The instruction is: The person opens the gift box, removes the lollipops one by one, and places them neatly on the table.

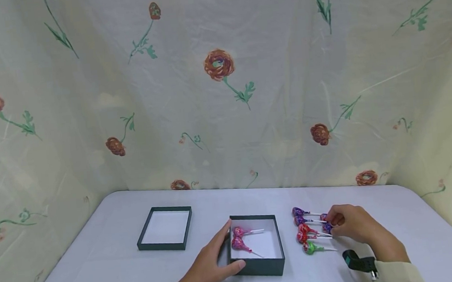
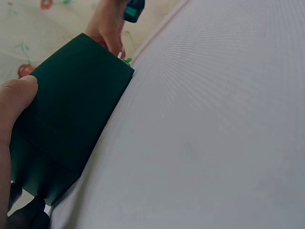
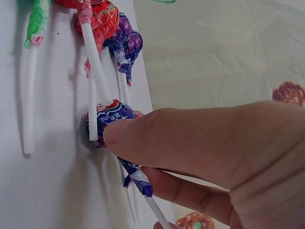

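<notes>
My left hand holds a dark green box at its left side, thumb at the front wall and fingertips at the back corner. Inside the box's white interior lie two pink-wrapped lollipops. At the right, my right hand is over a group of lollipops. Its thumb and fingers pinch the head of a purple-wrapped lollipop, whose stick points down in the right wrist view. Beside it lie red lollipops, a green lollipop and more purple lollipops. The thumb hides part of the pinched wrapper.
A dark-edged lid with a white inside lies to the left of the box on the white table. Behind the table hangs a flowered curtain. A small black device is strapped at the right wrist.
</notes>
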Demonstrator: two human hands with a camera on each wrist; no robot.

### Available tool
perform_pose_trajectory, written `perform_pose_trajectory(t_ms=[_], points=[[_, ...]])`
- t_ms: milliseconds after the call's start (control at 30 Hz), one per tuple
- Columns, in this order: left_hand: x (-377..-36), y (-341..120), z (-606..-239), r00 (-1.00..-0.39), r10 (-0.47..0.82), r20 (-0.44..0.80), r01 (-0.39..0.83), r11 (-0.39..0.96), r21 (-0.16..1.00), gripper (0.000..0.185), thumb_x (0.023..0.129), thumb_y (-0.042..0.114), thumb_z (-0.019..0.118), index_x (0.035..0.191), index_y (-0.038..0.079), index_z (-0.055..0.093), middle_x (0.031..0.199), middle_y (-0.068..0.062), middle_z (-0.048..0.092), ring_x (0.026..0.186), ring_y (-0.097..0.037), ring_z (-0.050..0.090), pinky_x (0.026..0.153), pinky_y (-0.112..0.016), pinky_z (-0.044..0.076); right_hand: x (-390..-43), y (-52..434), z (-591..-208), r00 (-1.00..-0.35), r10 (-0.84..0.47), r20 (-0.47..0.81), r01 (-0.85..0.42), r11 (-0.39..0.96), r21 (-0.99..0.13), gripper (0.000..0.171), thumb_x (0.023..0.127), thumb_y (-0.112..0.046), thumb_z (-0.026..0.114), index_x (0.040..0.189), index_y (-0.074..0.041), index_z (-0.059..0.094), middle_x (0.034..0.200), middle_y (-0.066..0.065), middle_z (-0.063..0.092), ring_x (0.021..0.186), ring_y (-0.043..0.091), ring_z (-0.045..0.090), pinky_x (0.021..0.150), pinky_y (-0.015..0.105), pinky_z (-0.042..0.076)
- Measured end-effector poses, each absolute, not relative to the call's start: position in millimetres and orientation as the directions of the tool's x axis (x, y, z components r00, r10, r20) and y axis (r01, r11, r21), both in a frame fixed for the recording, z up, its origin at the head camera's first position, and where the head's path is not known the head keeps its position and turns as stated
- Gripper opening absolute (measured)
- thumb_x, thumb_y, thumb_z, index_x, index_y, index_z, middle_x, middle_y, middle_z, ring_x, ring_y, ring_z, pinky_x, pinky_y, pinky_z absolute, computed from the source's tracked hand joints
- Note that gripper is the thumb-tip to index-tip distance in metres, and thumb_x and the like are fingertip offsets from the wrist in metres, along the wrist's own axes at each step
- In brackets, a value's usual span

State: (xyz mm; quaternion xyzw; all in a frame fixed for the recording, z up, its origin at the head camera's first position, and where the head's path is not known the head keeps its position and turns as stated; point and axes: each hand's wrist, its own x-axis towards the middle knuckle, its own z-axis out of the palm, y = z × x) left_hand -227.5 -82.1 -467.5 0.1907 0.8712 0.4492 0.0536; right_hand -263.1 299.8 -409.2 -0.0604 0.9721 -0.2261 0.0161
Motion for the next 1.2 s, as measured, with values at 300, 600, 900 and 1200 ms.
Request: perform_pose_trajectory(t_ms=[300, 600, 900, 1200], points=[[-228.3, -83.4, -469.7, -0.919, 0.384, 0.086, 0.293, 0.521, 0.802, 0.087, 0.082, 0.058, 0.066, 0.152, 0.044, 0.015, 0.157, 0.003, 0.028, 0.142, -0.028, 0.028, 0.105, -0.064, 0.030, -261.0, 297.0, -404.8, -0.989, -0.146, 0.025, -0.142, 0.889, -0.436, 0.018, 0.079, -0.007, 0.076, 0.094, -0.007, 0.067, 0.081, 0.001, 0.061, 0.076, 0.018, 0.053, 0.073, 0.038, 0.050], [-229.9, -83.7, -471.4, -0.918, 0.386, 0.092, 0.299, 0.519, 0.800, 0.088, 0.082, 0.059, 0.066, 0.152, 0.045, 0.015, 0.156, 0.003, 0.028, 0.142, -0.027, 0.028, 0.105, -0.064, 0.031, -256.0, 284.0, -393.3, -0.980, -0.185, 0.068, -0.196, 0.880, -0.433, 0.017, 0.079, -0.008, 0.076, 0.094, -0.008, 0.068, 0.080, -0.001, 0.062, 0.076, 0.017, 0.054, 0.074, 0.040, 0.052], [-229.2, -84.2, -469.3, -0.914, 0.390, 0.110, 0.313, 0.510, 0.801, 0.088, 0.082, 0.057, 0.067, 0.152, 0.044, 0.016, 0.156, 0.003, 0.029, 0.142, -0.027, 0.028, 0.107, -0.063, 0.028, -251.4, 267.2, -378.6, -0.970, -0.232, 0.068, -0.238, 0.863, -0.445, 0.022, 0.079, -0.012, 0.079, 0.097, -0.007, 0.068, 0.086, -0.001, 0.065, 0.081, 0.016, 0.059, 0.078, 0.042, 0.054], [-230.4, -84.4, -468.0, -0.916, 0.387, 0.102, 0.306, 0.515, 0.801, 0.089, 0.081, 0.058, 0.066, 0.152, 0.044, 0.015, 0.156, 0.002, 0.029, 0.142, -0.028, 0.028, 0.107, -0.064, 0.028, -245.7, 245.3, -366.1, -0.959, -0.275, 0.067, -0.273, 0.840, -0.469, 0.024, 0.079, -0.015, 0.080, 0.099, -0.008, 0.069, 0.091, 0.002, 0.067, 0.086, 0.020, 0.061, 0.081, 0.044, 0.055]])
